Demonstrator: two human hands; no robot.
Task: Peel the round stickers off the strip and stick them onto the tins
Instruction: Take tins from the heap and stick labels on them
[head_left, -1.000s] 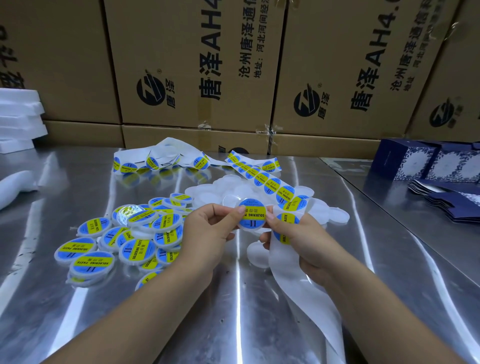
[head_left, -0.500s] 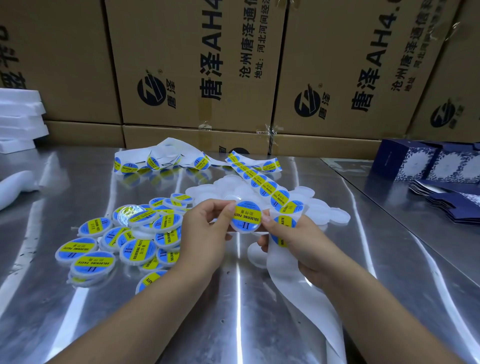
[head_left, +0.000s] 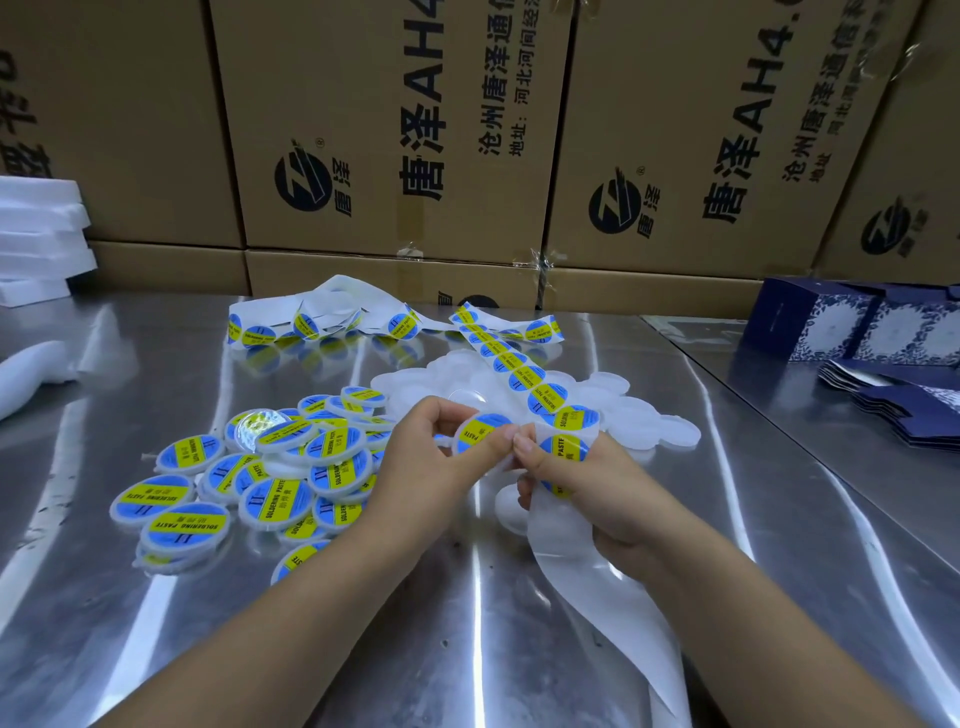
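Since the earlier frames the tin (head_left: 480, 430) held between the hands has drifted a little left and down. Both thumbs have closed over its blue-and-yellow label, which had been fully in view; now only the upper part shows.

At the far left, white foam slabs (head_left: 36, 239) are stacked against the wall of cardboard cartons (head_left: 395, 156) behind the steel table (head_left: 467, 623). Left of the hands lies a heap of labelled tins (head_left: 270, 483), overlapping, most of them label up.

The left hand (head_left: 421, 467) grips the tin, fingers curled behind it and thumb laid across the label. The tin is held up off the table, between the two hands and in front of the bare tins (head_left: 639, 421).

The right hand (head_left: 597, 499) is curled round the strip (head_left: 524, 374), its thumb tip meeting the left thumb at the tin's right edge. One sticker (head_left: 563, 448), apparently on the strip, sits just under that thumb.

The strip runs from the far side of the table, across the bare tins and through the right hand. Its stripped white backing trails on toward the near edge. The bare tins are white and lie in a cluster beyond and to the right of the hands.

At the far right stand dark blue boxes (head_left: 852, 327).
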